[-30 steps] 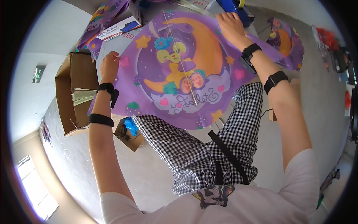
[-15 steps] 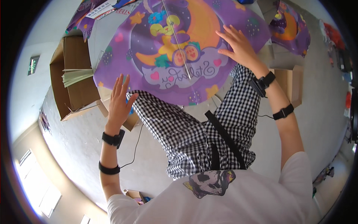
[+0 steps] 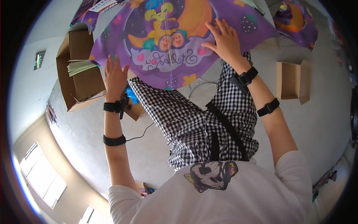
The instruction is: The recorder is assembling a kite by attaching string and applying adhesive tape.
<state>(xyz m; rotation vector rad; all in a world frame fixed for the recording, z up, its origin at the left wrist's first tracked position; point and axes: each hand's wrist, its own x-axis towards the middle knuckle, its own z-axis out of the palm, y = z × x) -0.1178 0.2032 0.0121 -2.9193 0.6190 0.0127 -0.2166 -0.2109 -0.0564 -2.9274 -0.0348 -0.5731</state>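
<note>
A purple kite (image 3: 194,22) printed with an orange crescent moon and cartoon figures lies spread in front of my knees, with a thin spar down its middle. My right hand (image 3: 223,39) rests flat on its right part, fingers spread. Just off the kite's lower left edge, my left hand (image 3: 115,76) is raised with the fingers apart and holds nothing. Both wrists and forearms carry black bands. My checked trousers (image 3: 194,123) fill the space below the kite.
An open cardboard box (image 3: 85,84) with a stack of pale green sheets (image 3: 80,67) stands on the left. A smaller brown box (image 3: 292,80) lies on the right, with a second purple kite (image 3: 296,20) behind it. A cable (image 3: 141,132) runs over the grey floor.
My left hand has come off the kite's left edge and opened beside it. My right hand has slid from the far edge to the kite's near right part. The kite now sits higher in the picture.
</note>
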